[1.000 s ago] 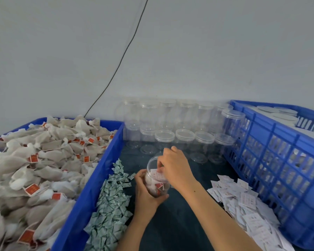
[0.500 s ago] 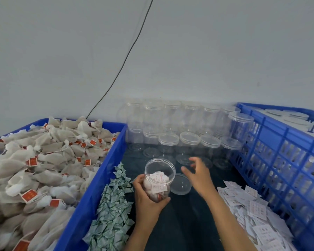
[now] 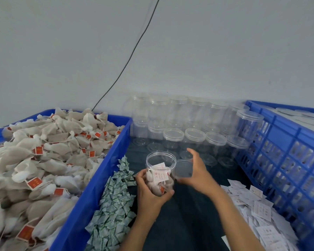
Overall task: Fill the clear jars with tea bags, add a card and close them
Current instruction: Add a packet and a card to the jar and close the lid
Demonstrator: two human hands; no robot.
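Now the left hand (image 3: 149, 192) grips the open jar (image 3: 160, 171) — tea bags and card (image 3: 159, 172) inside — while the right hand (image 3: 198, 173) curls round the lid (image 3: 183, 168).

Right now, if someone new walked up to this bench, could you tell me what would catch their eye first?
Probably the open clear jar at centre, gripped by the left hand, with tea bags and a white card inside. Just right of it, the right hand holds the clear lid. The blue crate heaped with tea bags fills the left side, and rows of capped empty jars stand along the wall behind.
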